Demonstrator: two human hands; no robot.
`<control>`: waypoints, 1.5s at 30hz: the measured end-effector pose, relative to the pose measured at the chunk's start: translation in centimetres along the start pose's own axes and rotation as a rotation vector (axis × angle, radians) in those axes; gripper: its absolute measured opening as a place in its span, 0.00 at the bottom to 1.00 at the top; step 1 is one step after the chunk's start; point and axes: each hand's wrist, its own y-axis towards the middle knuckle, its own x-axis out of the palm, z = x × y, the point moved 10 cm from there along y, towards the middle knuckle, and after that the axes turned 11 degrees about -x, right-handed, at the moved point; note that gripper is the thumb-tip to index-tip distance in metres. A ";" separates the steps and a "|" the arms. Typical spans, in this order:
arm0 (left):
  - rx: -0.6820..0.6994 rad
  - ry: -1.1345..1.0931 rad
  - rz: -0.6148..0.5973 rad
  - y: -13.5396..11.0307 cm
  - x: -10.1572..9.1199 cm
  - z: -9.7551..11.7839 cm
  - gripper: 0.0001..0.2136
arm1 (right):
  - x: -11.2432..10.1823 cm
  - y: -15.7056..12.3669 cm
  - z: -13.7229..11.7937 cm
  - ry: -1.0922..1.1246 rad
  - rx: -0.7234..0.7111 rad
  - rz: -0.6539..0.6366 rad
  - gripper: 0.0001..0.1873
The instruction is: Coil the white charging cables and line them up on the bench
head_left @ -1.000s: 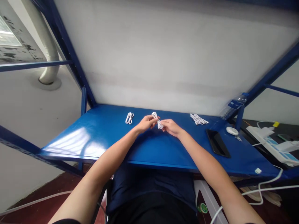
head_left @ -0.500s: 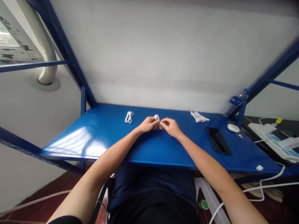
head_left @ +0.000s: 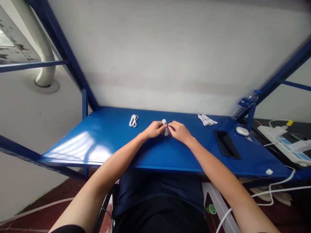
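Here we are at the glossy blue table (head_left: 107, 132), its far edge running along the upright pale panel (head_left: 165, 58), its near edge just in front of my lap. My two hands are working around the middle, with blue surface stretching off on the left to a neat figure-eight coil of white cable (head_left: 133, 120), well apart from my knuckles. Over on the right, there's blue between my wrist and a loose sheaf of white cables (head_left: 207, 120), then a flat black rectangular device (head_left: 226, 144) lying slantwise nearer the edge, and a clear plastic bottle with a blue label (head_left: 245, 104) leaning by the frame. Between my forearms, the tabletop runs bare right down to the near edge.

Now the fingers! My left hand (head_left: 155, 129) is closed, thumb over the top, gripping a slim bundle of white cable (head_left: 166, 132) at its waist. My right hand (head_left: 179, 131) comes in opposite, thumb and forefinger pinched together on the bundle's right side; whether they nip a strand or a tie is too small to tell.

And that bundle sits right between my hands, mid-table. Its long axis runs away from me, rounded loop end toward the panel and a touch left, strands spreading at the near end, slightly right. Whether it touches the blue below, I can't tell.
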 end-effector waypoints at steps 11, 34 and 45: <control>0.174 0.535 0.109 -1.7 0.3 3.5 0.10 | 1.9 -1.0 3.7 0.450 0.448 0.085 0.06; -0.318 -0.736 -0.203 -0.2 2.1 -1.3 0.13 | 1.0 -0.3 1.6 0.555 0.223 0.066 0.08; -0.393 -0.657 -0.233 -0.3 3.5 -2.0 0.16 | 0.5 0.1 -0.3 0.400 0.049 0.040 0.03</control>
